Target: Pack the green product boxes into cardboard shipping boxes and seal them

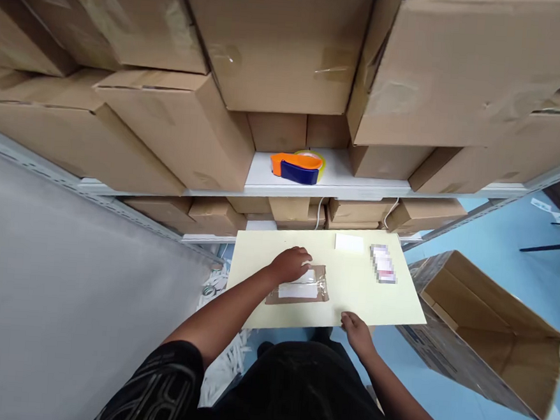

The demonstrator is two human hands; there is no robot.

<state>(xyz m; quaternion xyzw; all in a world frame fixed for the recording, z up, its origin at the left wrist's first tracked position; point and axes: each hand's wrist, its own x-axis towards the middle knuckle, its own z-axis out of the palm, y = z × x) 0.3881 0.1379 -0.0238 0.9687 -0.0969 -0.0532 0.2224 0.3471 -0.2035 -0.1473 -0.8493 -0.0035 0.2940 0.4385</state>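
A small brown cardboard packet with a white label and clear film lies on the pale yellow table. My left hand rests on its upper left part, fingers curled down onto it. My right hand sits at the table's near edge, fingers bent over the rim, holding nothing I can make out. A white slip and a blurred label sheet lie on the far right of the table.
An orange and blue tape dispenser sits on the white shelf among stacked cardboard boxes. An open cardboard box lies tipped on the blue floor at the right. White scraps litter the floor left of the table.
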